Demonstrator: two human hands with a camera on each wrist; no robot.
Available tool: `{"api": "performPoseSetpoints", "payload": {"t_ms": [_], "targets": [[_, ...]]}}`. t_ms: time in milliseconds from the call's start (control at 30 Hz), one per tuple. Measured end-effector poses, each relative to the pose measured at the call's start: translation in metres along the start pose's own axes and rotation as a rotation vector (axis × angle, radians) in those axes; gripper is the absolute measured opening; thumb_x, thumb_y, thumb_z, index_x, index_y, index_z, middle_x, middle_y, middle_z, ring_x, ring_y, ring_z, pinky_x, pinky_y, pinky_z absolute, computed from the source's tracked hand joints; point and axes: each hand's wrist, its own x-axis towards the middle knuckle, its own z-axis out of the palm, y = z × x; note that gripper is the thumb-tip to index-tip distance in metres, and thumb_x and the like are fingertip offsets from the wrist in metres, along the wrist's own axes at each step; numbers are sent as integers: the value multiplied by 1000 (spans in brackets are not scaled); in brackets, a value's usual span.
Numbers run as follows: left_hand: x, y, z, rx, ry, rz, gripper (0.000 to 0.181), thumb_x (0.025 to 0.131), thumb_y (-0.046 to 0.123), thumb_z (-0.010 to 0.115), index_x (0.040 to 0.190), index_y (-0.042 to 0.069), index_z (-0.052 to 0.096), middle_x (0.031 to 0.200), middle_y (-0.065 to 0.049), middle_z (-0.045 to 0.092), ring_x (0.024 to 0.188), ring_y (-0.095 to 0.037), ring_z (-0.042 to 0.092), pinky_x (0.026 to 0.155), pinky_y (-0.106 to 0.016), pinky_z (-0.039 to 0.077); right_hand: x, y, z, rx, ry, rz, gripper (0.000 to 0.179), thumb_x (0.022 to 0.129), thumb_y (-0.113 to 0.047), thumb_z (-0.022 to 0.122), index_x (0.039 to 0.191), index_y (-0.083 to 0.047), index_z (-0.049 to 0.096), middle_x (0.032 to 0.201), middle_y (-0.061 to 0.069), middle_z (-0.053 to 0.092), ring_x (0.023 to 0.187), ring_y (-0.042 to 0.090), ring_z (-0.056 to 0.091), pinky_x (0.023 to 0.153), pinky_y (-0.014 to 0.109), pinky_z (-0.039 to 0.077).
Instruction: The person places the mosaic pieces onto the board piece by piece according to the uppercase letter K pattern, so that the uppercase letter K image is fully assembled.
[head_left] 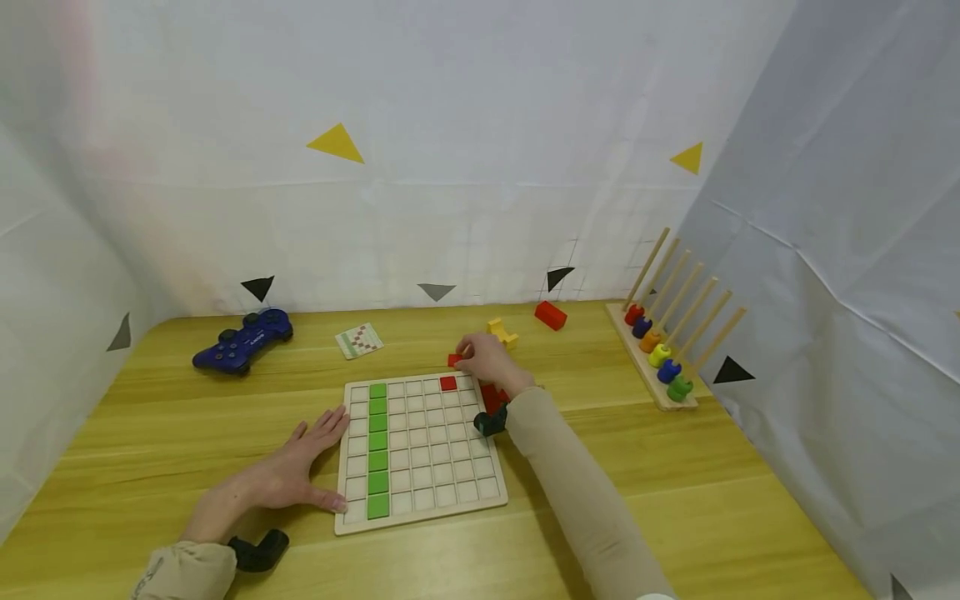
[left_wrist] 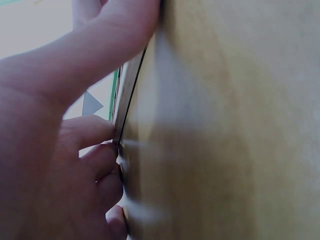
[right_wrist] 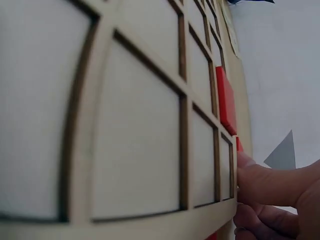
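Nearest, left hand (head_left: 281,479): lower left of the frame, fingers spread wide, thumb and fingertips touching the left edge of the grid board (head_left: 423,475).
Grid board: lower centre, flat on the bench (head_left: 645,475), slightly turned.
Green tiles (head_left: 378,460): seven, filling the second column from the left.
Loose red pieces (head_left: 492,397): beside the board's right edge, partly hidden under the right wrist.
Set red tile (head_left: 448,383): top row, second column from the right.
Right hand (head_left: 491,362): centre of the frame, fingers narrowed, pinching another red tile (head_left: 453,360) just beyond the upper edge.
Peg stand (head_left: 645,367): right, bearing coloured beads.
Blue controller (head_left: 243,342): left.
Patterned card (head_left: 360,341): centre left, above the board.
Yellow pieces (head_left: 501,334): just past the right hand.
Red block (head_left: 551,315): right of centre, near the bench's far edge.
White cloth (head_left: 487,83): across the top, marked with triangles.
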Motion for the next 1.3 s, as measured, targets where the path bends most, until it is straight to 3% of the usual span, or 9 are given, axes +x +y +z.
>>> {"api": "performPoseSetpoints", "payload": {"t_ms": [333,633,933,1300], "targets": [[1,-1,0,7,9,1,122,72,50,85,157,-6,17,165,-26,2,151,-49,-2,117,-69,-6,7,8,5,20,41,10,23,92,-20,74,111,-7,69,107,9,68,94,23,62,81,33,56],[2,0,0,10,-2,-8,122,73,50,85,157,-5,16,166,-25,2,151,-48,-3,117,-69,-6,6,10,4,-55,38,-33,24,94,-21,71,111,-5,68,108,8,67,96,22,60,87,35,54],[2,0,1,20,3,-7,122,72,52,84,157,-5,17,166,-25,2,151,-48,-2,117,-68,-5,-19,-6,-4,-20,48,-88,28,95,-24,70,114,-4,68,108,8,68,94,21,61,85,34,55],[1,-2,0,10,7,4,123,72,52,84,157,-6,17,166,-26,2,151,-49,-2,117,-69,-5,-49,-27,-6,-61,20,-181,26,95,-23,70,113,-5,67,103,4,65,91,17,59,83,31,53]]}}
